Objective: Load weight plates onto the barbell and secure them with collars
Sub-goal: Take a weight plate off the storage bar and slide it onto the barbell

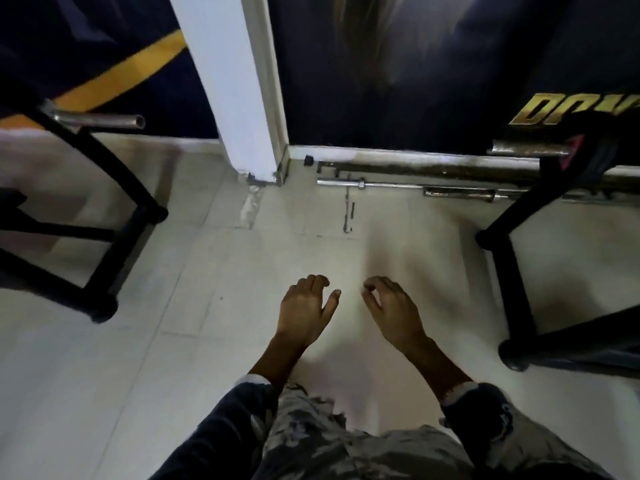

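Note:
My left hand [306,308] and my right hand [389,308] hang side by side over the pale tiled floor, both holding nothing, fingers loosely curled and apart. A chrome bar end [104,121] rests on the black rack at the far left. Another steel bar sleeve [526,148] sticks out of the black rack at the far right, next to a dark pad with a pink mark [576,150]. Thin chrome bars [374,184] lie on the floor along the wall. No weight plate or collar shows.
A black rack frame [104,216] stands on the left and another one [512,271] on the right, their feet on the floor. A white pillar [239,98] rises ahead against a dark wall banner [415,64]. Small hooks [348,216] lie on the tiles.

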`<state>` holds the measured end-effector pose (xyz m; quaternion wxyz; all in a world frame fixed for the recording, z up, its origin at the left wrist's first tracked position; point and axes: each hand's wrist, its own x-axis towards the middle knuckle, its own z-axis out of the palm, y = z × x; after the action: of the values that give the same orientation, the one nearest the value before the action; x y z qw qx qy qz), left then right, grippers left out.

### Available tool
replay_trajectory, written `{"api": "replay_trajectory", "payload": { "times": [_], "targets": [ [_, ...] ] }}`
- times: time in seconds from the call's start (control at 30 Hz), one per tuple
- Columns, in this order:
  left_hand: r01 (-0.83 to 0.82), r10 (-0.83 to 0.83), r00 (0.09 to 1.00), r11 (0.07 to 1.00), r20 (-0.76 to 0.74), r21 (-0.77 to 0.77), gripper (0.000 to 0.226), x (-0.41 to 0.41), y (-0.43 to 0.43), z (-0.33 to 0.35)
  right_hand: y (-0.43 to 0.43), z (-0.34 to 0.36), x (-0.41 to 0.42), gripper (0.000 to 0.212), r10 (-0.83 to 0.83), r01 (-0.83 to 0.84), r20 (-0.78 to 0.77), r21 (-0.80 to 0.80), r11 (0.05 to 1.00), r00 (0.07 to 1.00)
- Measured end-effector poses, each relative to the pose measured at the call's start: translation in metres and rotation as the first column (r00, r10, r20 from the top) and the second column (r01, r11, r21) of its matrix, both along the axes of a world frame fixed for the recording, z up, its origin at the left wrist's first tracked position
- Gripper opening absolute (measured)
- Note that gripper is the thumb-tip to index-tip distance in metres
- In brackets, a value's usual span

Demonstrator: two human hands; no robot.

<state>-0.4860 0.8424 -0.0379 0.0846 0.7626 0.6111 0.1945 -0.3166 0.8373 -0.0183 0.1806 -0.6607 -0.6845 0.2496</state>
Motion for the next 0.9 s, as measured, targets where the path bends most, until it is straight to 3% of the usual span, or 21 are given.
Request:
{"api": "replay_trajectory", "payload": {
  "times": [0.2,0.37,0.57,0.7,0.9],
  "targets": [
    [0.251,-0.255,0.964,0.966,0.072,0.059,0.047,-0.026,0.142,0.006,0.096,0.01,-0.029,0.027,-0.269,0.269,0.002,-0.055,0.962,0.963],
    [0.491,-0.488,0.863,0.871,0.13,0.007,0.041,0.002,0.259,-0.004,0.167,0.013,-0.021,0.024,-0.518,0.518,0.014,-0.07,0.853,0.855],
    [0.708,-0.708,0.696,0.704,0.118,0.056,0.043,0.093,0.387,-0.01,0.26,-0.001,0.041,0.024,-0.735,0.733,-0.049,-0.059,0.678,0.676],
    [0.762,-0.757,0.645,0.647,0.104,-0.017,0.047,0.155,0.456,-0.007,0.323,0.005,0.091,0.025,-0.827,0.823,-0.058,-0.081,0.563,0.56],
    [0.843,-0.83,0.528,0.539,0.182,0.01,0.05,0.261,0.544,0.003,0.388,0.019,0.175,0.023,-0.916,0.914,-0.041,-0.056,0.401,0.399]
  ]
}}
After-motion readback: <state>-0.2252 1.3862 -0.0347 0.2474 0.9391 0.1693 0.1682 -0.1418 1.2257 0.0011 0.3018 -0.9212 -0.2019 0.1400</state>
